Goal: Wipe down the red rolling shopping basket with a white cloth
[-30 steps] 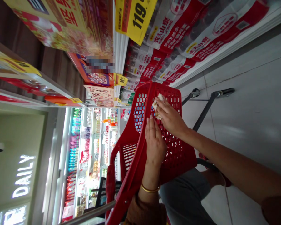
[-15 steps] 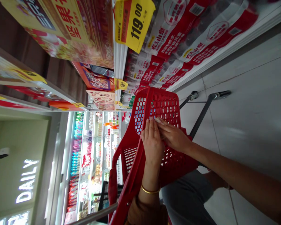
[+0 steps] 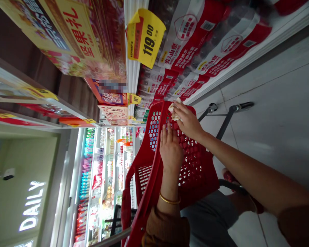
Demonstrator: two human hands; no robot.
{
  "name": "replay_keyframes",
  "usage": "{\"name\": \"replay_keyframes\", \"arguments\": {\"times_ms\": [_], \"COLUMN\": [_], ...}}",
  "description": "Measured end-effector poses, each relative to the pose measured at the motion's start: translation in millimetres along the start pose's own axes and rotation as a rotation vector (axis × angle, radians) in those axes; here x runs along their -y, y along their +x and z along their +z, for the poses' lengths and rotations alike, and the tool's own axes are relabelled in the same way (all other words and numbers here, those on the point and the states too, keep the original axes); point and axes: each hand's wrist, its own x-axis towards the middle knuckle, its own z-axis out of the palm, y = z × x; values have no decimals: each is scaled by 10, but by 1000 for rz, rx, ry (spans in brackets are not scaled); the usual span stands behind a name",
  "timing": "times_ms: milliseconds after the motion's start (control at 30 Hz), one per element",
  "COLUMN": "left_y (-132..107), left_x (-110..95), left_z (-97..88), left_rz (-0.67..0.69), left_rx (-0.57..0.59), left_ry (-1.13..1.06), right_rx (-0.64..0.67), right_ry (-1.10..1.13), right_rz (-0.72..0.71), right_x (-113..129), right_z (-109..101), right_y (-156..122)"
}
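Note:
The picture lies sideways, with the floor along its right side. A crumpled white tissue, perhaps a wipe, is in my right hand. That hand presses the tissue against the far rim of a red plastic shopping cart. My left hand, below a gold bracelet, rests with its back toward me and its fingers stretched over the cart's side. It appears to hold nothing, though its palm is hidden. The two hands are apart.
Packs of bottled water in red wrap line the shelf beside the cart. Boxed goods with a yellow price tag sit above them. Cart wheels stand on grey floor tiles. Lit shelves are farther off.
My right hand has moved away from my left fingers toward the cart's far rim, and more of the tissue shows. My left hand has stayed on the cart's side.

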Motion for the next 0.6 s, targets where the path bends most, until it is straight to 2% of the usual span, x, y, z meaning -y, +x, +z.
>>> {"name": "replay_keyframes", "arguments": {"times_ms": [100,267,600], "left_y": [-5,0,7], "left_x": [-5,12,3], "left_z": [-19,-9,41], "left_rz": [7,9,-10], "left_rx": [18,30,61], "left_ry": [-26,-66,-59], "right_rx": [109,189,162], "right_ry": [-8,-28,2], "right_rz": [-52,-80,-71], "right_x": [-15,4,23], "right_z": [73,79,61], "right_y": [-43,-355,-697]}}
